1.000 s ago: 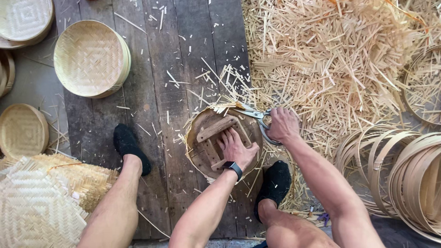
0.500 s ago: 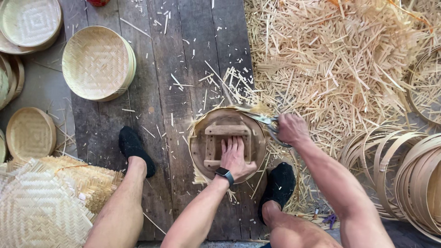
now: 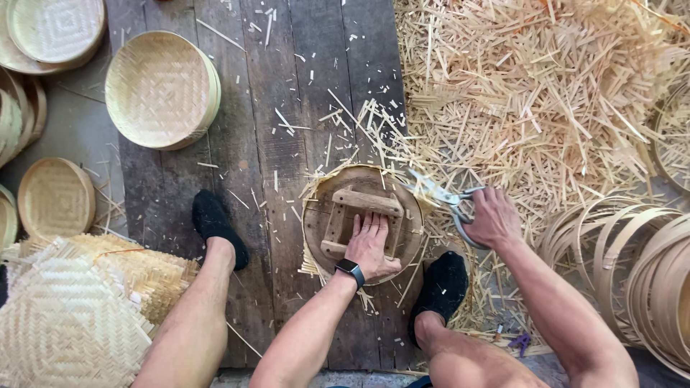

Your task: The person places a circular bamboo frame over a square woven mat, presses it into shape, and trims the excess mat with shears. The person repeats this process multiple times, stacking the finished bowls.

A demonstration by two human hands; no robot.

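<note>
Your left hand point(image 3: 374, 244) presses flat on the round wooden form point(image 3: 363, 223) over the woven mat on the plank floor point(image 3: 266, 129), while your right hand point(image 3: 492, 219) grips the shears point(image 3: 438, 194), blades pointing left at the form's upper right rim.

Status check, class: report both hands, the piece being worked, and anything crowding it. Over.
Left hand flat on round wooden form. Right hand gripping scissors, blades open at woven edge. Bamboo offcuts heaped alongside.
</note>
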